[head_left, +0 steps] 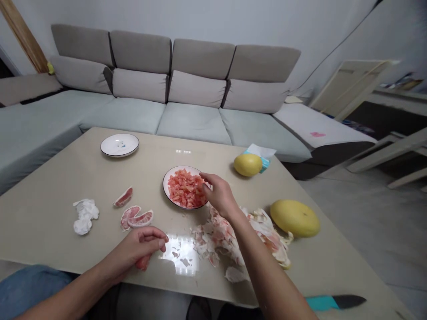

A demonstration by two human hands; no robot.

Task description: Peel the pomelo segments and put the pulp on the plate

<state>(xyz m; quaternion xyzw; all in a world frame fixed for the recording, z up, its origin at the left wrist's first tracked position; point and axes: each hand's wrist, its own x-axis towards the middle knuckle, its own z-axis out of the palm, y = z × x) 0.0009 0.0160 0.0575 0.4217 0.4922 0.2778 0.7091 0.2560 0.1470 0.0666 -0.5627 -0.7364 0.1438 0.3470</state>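
From where I stand in the room, the step in hand appears to be adding peeled fruit to the plate (166, 186), with a further piece still being stripped or parted. The right hand (218, 193) hangs over the right side of the plate, thumb and forefinger apart; whether the fingertips touch the red pulp (185, 189) heaped there, I cannot tell. The left hand (146, 244) is closed around a piece of fruit (143, 262) near the front edge of the table (150, 155); part of it shows below the curled fingers, the remainder is hidden by them. In my judgement, the next move calls for the right hand to come back to that held piece, and for a light pinch, since bare pulp could crush or break. As to position, the held piece lies within the left grip, well apart from the right. A single segment (123, 197) and an overlapping pair of segments (140, 219), skins on, lie beyond the left hand. Peel scraps (216, 235) lie beside and beneath the right forearm; a knife (335, 302) rests at the near right.
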